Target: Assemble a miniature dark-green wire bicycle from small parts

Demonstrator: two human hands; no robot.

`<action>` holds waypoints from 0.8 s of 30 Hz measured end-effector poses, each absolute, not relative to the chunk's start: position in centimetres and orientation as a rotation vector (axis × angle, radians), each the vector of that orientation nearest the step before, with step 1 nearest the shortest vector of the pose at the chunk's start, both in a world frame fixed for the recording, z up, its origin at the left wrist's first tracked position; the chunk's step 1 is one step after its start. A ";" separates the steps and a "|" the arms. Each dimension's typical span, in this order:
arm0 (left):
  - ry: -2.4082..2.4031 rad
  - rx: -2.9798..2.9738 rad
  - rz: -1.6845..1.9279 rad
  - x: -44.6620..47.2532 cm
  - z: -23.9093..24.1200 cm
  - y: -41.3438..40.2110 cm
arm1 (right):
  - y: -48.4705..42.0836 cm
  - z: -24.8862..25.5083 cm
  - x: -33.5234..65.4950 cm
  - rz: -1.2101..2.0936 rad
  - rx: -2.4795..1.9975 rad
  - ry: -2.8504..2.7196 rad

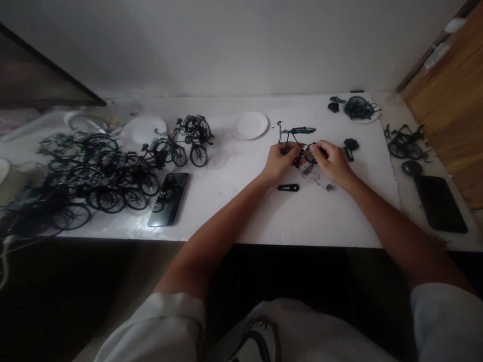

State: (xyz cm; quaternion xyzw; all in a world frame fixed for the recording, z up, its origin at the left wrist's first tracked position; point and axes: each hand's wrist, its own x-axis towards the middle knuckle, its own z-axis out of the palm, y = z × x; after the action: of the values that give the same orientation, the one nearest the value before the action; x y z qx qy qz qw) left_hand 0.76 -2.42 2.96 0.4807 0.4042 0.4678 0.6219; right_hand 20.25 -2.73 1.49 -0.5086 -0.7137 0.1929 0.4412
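A small dark model bicycle frame [296, 134] with a green top bar stands on the white table [264, 216], partly built. My left hand [278, 162] is closed on its lower front part. My right hand [332, 161] pinches the frame's rear lower part, fingers curled. Between the two hands the lower frame is mostly hidden. A short black flat part [288, 187] lies just below my left hand. Small grey metal bits [320, 180] lie under my right hand.
Several finished model bicycles [94, 176] crowd the left side, beside a black phone [169, 199]. White plates [250, 124] sit at the back. Loose black parts [350, 146], a plate of parts [358, 108], another bicycle [405, 143] and a dark tablet [439, 203] lie right.
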 end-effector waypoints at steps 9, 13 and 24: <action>0.911 1.142 1.087 0.9 2.2 -2.1 | -3.0 1.8 20.1 0.511 -1.270 -1.819; 0.893 1.127 1.107 0.6 2.3 -1.9 | -3.3 2.2 20.2 0.531 -1.311 -1.834; 0.930 1.119 1.166 0.8 2.0 -1.7 | -3.0 2.2 20.4 0.449 -1.325 -1.778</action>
State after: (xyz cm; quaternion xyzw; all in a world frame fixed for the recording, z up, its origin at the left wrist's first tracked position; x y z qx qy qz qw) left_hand 0.81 -1.68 2.01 0.4820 0.4005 0.5020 0.5960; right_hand 20.42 -3.00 2.17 -0.5300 -0.7111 0.1796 0.4258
